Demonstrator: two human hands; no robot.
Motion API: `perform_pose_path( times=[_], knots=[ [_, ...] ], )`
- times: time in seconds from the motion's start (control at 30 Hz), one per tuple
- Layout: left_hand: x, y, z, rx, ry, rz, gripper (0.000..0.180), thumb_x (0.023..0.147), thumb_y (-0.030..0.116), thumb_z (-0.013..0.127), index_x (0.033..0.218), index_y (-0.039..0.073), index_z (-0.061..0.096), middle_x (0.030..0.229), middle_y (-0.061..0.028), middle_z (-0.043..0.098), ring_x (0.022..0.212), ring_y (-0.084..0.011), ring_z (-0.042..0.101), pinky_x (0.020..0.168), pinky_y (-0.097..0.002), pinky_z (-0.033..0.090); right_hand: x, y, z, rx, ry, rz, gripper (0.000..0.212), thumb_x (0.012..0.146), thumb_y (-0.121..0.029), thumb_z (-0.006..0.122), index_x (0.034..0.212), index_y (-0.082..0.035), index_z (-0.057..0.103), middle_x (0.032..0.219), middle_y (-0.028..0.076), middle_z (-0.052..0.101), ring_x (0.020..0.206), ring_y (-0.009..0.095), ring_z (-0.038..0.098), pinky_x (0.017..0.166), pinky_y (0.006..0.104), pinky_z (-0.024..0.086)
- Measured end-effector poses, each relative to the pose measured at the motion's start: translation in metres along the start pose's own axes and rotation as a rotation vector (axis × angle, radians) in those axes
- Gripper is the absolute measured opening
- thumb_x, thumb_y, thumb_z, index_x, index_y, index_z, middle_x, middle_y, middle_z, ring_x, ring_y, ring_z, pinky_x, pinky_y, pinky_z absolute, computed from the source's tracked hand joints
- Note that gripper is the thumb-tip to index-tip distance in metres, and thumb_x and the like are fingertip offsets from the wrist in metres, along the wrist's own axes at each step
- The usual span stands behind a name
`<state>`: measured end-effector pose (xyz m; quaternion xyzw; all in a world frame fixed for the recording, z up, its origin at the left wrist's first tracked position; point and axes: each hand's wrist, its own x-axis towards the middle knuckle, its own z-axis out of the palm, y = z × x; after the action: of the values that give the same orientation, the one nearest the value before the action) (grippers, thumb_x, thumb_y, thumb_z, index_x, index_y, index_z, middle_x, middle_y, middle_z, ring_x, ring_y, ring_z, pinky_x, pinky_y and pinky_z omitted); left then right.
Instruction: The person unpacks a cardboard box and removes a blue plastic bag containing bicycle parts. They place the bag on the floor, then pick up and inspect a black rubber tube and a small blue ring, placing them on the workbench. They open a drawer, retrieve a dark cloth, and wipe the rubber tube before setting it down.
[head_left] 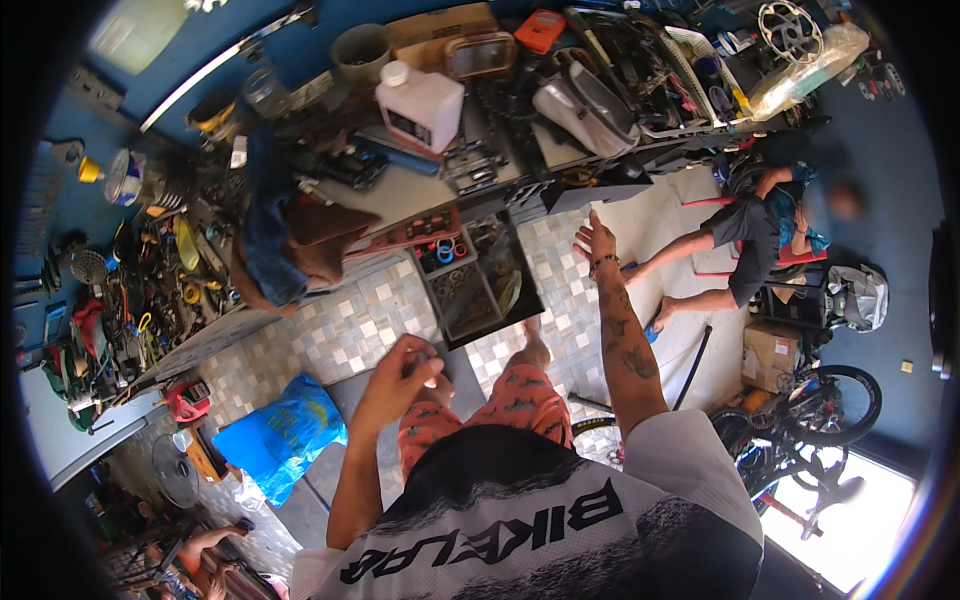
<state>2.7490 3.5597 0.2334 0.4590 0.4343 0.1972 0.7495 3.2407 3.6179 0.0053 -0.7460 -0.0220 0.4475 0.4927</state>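
An open drawer (pixel 522 262) juts from the workbench in front of me, with several compartments inside. Small blue and red rings (pixel 447 250) lie in its left part, and a clear plastic bag (pixel 510 292) is in its right part. My left hand (pixel 405 372) is off the drawer's near left corner, its fingers curled together; what they hold, if anything, is hidden. To the right of the drawer my right hand (pixel 597 242) reaches forward with fingers spread and nothing in them, near the bench's dark front edge.
The cluttered workbench (pixel 410 190) carries a white jug (pixel 420 105), cloths (pixel 275 245) and many tools. A blue bag (pixel 290 430) lies on the floor at left. A person (pixel 770 225) sits at right, legs stretched toward the bench. A bicycle (pixel 800 430) stands at lower right.
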Motion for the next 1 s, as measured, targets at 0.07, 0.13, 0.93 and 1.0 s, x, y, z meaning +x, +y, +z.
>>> perform_pose_path(
  times=[0.07,0.13,0.93,1.0],
  knots=[
    [0.032,-0.015,0.043,0.073,0.007,-0.086,0.025,0.102,0.019,0.069,0.113,0.002,0.056,0.084,-0.0014,0.062,0.074,-0.0109,0.059,0.064,-0.0271,0.05,0.044,-0.024,-0.003,0.14,0.053,0.064,0.08,0.089,-0.06,0.075,0.144,-0.007,0.053,0.132,0.017,0.062,0.117,0.029,0.063,0.094,0.0492,0.056],
    [0.065,-0.03,0.083,0.085,-0.01,-0.123,0.025,0.1,0.019,0.07,0.114,0.003,0.057,0.089,-0.0013,0.062,0.077,-0.0089,0.056,0.062,-0.0262,0.046,0.089,-0.037,-0.004,0.234,0.072,0.164,0.092,0.085,-0.064,0.077,0.15,-0.006,0.048,0.137,0.019,0.058,0.121,0.031,0.061,0.1,0.0536,0.053],
    [0.316,-0.052,0.306,-0.152,0.437,-0.467,0.048,0.104,0.04,0.063,0.135,0.005,0.052,0.076,0.0008,0.051,0.052,-0.0057,0.044,0.041,-0.024,0.032,0.049,0.063,-0.127,0.536,-0.24,0.228,0.053,0.084,-0.002,0.07,0.133,-0.009,0.05,0.116,0.005,0.062,0.104,0.018,0.063,0.09,0.0329,0.055],
    [0.353,-0.053,0.316,0.078,0.551,-0.28,0.053,0.1,0.036,0.068,0.139,0.004,0.052,0.086,-0.0035,0.057,0.067,-0.0123,0.056,0.053,-0.0286,0.045,0.053,0.07,-0.126,0.562,-0.234,0.244,0.055,0.084,-0.002,0.07,0.135,-0.009,0.05,0.117,0.005,0.063,0.105,0.018,0.063,0.09,0.0317,0.055]
  ],
)
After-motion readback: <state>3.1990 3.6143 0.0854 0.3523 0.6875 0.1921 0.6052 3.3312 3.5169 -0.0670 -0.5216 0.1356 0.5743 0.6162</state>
